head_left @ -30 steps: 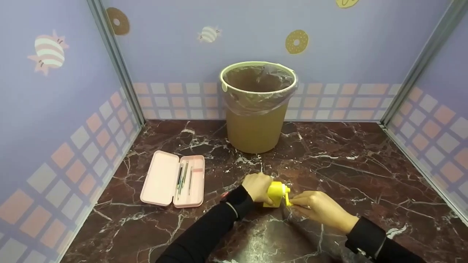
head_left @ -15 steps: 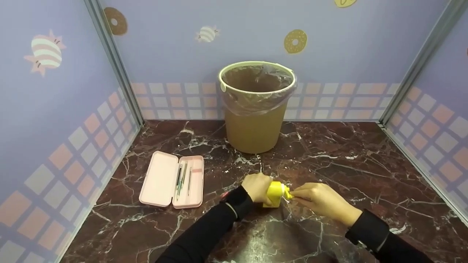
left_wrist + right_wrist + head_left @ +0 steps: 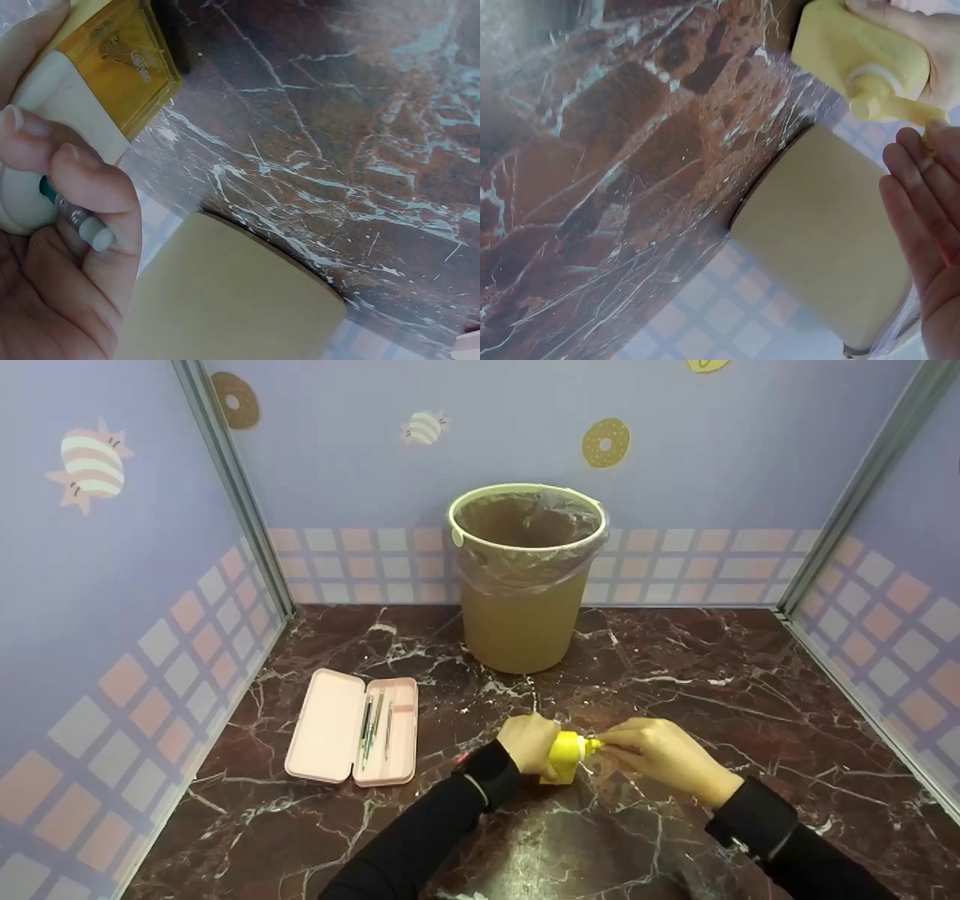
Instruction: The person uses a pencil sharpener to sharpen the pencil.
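Note:
My left hand grips a yellow hand-crank pencil sharpener on the marble-patterned table. In the left wrist view, a pencil is in the sharpener's hole, its pale eraser end sticking out by my curled fingers. The see-through amber shavings drawer faces the table side. My right hand pinches the knob of the yellow crank between thumb and fingertips. The pencil's tip is hidden inside the sharpener.
An open pink pencil case holding several pencils lies to the left. Behind the hands stands a tan trash bin with a clear plastic liner. A small red thing shows beside the left sleeve. Patterned walls enclose the table.
My right hand has swung the crank upward from its low position, the knob rising toward the level of the sharpener's hub. My left hand keeps its hold on the sharpener.

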Demonstrator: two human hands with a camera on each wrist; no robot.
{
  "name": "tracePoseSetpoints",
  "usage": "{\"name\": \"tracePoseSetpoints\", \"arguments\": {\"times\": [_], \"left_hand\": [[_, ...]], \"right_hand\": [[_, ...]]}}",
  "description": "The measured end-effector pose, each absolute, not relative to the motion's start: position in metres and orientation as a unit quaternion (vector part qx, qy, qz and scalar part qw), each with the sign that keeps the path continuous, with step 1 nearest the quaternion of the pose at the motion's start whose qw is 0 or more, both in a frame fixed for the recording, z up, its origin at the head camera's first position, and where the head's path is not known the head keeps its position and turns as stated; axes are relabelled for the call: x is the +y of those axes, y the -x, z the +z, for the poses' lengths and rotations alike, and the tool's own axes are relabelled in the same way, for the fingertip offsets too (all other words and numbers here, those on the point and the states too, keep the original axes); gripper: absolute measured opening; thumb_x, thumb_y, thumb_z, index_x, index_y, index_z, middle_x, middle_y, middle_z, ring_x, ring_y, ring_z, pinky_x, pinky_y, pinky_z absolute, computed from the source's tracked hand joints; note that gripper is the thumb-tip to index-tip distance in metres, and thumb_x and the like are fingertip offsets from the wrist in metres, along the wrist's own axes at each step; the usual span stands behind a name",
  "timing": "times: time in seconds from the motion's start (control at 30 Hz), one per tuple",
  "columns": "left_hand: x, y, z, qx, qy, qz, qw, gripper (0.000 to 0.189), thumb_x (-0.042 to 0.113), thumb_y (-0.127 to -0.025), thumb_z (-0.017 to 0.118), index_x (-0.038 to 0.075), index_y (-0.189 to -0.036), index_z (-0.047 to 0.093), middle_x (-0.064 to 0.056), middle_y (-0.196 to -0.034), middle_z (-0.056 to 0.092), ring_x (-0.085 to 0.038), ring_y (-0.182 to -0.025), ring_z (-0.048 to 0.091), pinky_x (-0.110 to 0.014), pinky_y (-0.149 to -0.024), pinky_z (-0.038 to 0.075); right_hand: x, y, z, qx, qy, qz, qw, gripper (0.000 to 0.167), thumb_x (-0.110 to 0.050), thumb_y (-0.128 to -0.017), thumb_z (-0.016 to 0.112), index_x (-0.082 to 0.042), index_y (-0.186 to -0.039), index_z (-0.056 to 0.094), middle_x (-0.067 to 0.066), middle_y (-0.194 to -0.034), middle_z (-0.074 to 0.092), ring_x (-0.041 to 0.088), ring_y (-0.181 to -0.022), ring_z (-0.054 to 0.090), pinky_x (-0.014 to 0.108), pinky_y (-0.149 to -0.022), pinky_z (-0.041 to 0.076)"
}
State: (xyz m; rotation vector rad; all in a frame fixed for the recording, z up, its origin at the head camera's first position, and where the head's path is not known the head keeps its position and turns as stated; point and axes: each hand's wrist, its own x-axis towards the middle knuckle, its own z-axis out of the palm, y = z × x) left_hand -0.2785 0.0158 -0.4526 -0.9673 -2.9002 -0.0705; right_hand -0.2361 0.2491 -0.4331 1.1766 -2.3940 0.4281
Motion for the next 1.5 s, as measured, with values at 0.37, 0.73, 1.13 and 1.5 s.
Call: {"name": "tracePoseSetpoints", "arguments": {"times": [0.37,0.73,1.13,1.5], "left_hand": [[0.015,0.283,-0.454,-0.945,0.322,-0.033,0.034,0.046,0.041,-0.062,0.093,0.013,-0.090,0.070,-0.001,-0.086,0.075,-0.019,-0.074,0.070,-0.035,-0.062,0.056],[0.014,0.284,-0.455,-0.942,0.332,-0.033,0.043,0.048,0.042,-0.061,0.094,0.013,-0.091,0.070,-0.002,-0.087,0.076,-0.020,-0.075,0.071,-0.036,-0.063,0.058],[0.016,0.281,-0.457,-0.942,0.331,-0.027,0.046,0.049,0.043,-0.061,0.094,0.014,-0.092,0.071,-0.002,-0.088,0.077,-0.020,-0.076,0.073,-0.036,-0.065,0.059],[0.015,0.282,-0.456,-0.944,0.327,-0.031,0.039,0.048,0.043,-0.061,0.094,0.014,-0.091,0.070,-0.001,-0.086,0.076,-0.020,-0.075,0.071,-0.035,-0.064,0.059]], "right_hand": [[0.250,0.244,-0.432,-0.868,-0.418,0.135,0.230,0.021,-0.006,-0.080,0.082,-0.009,-0.101,0.080,0.001,-0.091,0.079,0.014,-0.078,0.074,0.031,-0.072,0.061],[0.248,0.248,-0.431,-0.876,-0.403,0.144,0.220,0.021,-0.008,-0.081,0.082,-0.009,-0.101,0.080,0.004,-0.093,0.080,0.016,-0.079,0.076,0.031,-0.071,0.061],[0.244,0.267,-0.439,-0.899,-0.359,0.136,0.210,0.020,-0.009,-0.086,0.078,-0.009,-0.106,0.080,0.008,-0.096,0.081,0.022,-0.085,0.077,0.038,-0.077,0.062],[0.238,0.286,-0.453,-0.913,-0.343,0.136,0.172,0.016,-0.013,-0.089,0.076,-0.009,-0.104,0.081,0.008,-0.096,0.081,0.023,-0.086,0.078,0.040,-0.078,0.062]]}}
